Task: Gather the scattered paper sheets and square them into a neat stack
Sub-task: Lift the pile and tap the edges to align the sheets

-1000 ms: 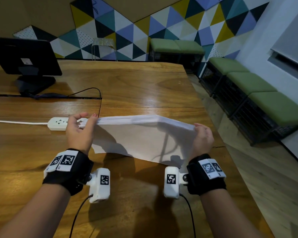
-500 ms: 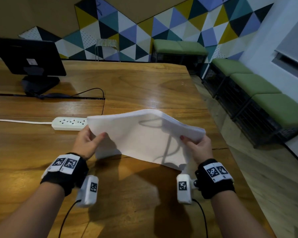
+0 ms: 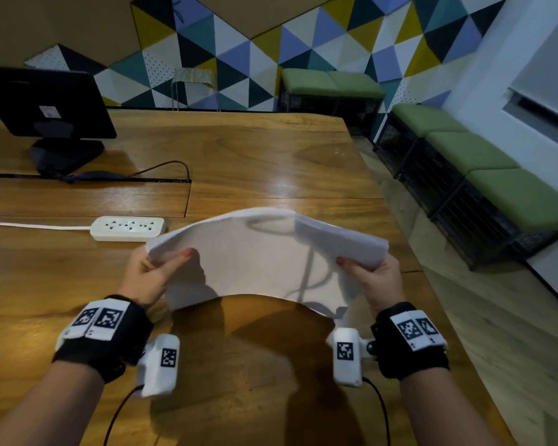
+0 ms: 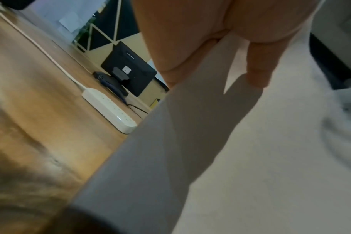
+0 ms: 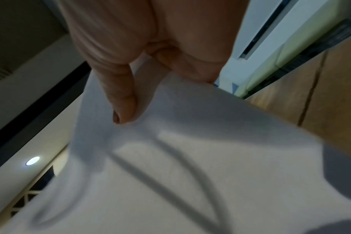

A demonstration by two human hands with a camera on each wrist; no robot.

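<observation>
My left hand (image 3: 145, 273) and right hand (image 3: 376, 278) each pinch one end of the paper stack (image 3: 264, 252), thumbs on top, bowing it above the surface (image 3: 78, 284).

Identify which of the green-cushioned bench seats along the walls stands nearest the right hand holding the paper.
The green seat at the near end of the right-wall row; it lies closest to the right hand, the others recede toward the corner.

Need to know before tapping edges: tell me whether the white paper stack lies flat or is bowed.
Bowed. The white paper stack arches upward between the left hand and right hand, each pinching one end above the wooden table.
</observation>
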